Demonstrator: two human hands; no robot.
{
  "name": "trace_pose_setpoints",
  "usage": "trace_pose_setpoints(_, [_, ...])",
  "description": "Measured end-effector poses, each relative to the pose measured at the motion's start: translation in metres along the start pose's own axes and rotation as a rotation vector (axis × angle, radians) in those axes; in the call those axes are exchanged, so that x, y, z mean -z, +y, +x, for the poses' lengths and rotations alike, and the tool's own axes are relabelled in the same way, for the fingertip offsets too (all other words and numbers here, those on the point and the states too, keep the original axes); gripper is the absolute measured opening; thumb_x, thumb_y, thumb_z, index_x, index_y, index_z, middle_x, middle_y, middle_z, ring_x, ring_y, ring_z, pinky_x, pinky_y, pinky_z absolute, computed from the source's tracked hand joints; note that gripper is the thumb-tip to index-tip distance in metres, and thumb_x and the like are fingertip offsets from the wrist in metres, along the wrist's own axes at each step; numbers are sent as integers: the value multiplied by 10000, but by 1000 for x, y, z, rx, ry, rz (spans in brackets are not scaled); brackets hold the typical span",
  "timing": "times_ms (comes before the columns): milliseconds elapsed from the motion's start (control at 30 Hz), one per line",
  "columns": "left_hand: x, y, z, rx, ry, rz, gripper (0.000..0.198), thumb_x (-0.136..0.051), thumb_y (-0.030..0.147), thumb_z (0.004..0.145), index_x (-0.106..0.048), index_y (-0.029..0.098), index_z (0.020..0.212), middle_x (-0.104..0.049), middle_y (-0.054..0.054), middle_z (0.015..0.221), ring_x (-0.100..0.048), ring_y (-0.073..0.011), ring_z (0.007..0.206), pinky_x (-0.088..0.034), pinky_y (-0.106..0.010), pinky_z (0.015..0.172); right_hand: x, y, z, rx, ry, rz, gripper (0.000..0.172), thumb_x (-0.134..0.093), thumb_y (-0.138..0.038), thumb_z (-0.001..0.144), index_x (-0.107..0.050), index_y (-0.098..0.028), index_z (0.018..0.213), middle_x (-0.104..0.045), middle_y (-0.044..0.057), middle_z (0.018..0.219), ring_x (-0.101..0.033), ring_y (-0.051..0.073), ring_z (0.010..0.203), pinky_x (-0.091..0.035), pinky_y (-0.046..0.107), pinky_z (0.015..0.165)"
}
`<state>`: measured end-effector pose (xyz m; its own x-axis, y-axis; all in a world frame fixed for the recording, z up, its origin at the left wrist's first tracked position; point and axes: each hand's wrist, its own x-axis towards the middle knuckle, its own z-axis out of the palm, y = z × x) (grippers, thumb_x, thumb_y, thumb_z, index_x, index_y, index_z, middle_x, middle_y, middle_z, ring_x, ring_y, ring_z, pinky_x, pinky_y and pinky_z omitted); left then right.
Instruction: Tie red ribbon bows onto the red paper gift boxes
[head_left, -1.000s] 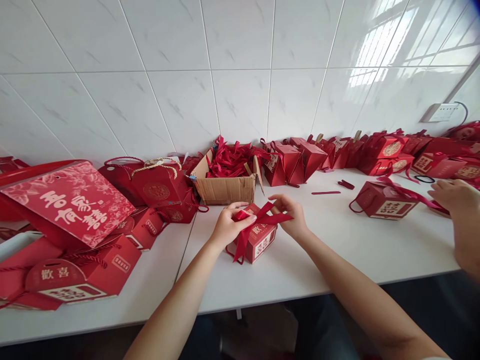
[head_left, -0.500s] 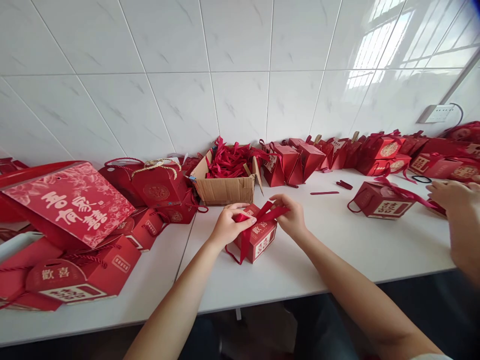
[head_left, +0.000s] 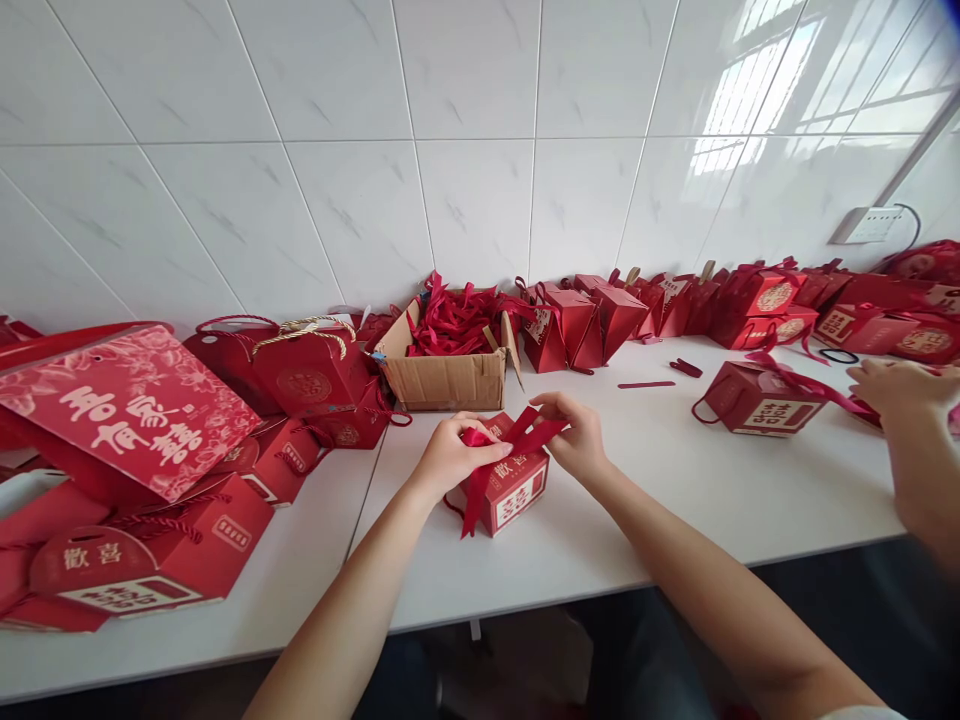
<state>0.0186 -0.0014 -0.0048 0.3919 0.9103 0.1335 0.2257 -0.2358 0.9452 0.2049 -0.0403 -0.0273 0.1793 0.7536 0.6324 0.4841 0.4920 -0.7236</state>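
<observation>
A small red gift box (head_left: 510,490) with white characters stands on the white table (head_left: 675,490) in front of me. A red ribbon (head_left: 525,437) crosses its top and one tail hangs down its left side. My left hand (head_left: 450,455) is closed, pinching the ribbon at the box's top left. My right hand (head_left: 577,435) pinches the other end of the ribbon at the top right, fingers curled.
An open cardboard box (head_left: 446,375) full of red ribbons sits behind. Red gift bags (head_left: 127,420) pile up at the left, and more red boxes (head_left: 757,400) line the wall at the right. Another person's hand (head_left: 892,385) works at the far right edge.
My hands have drawn a little closer together over the box while working the ribbon. The view has shifted slightly. The other person's hand stays at the right.
</observation>
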Motion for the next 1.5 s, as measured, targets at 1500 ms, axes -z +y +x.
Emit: trace_pose_setpoints(1500, [9,-2,2,152,-135,-603,260,-728,386,717,-593,164,735,-644,-15,954,-611,-132,752,-435,-240,671,5,5,11,-248,-191,376,302,-571,-397,790,-544,-170,988,-572,-5,678,-522,102,582,-421,216,507])
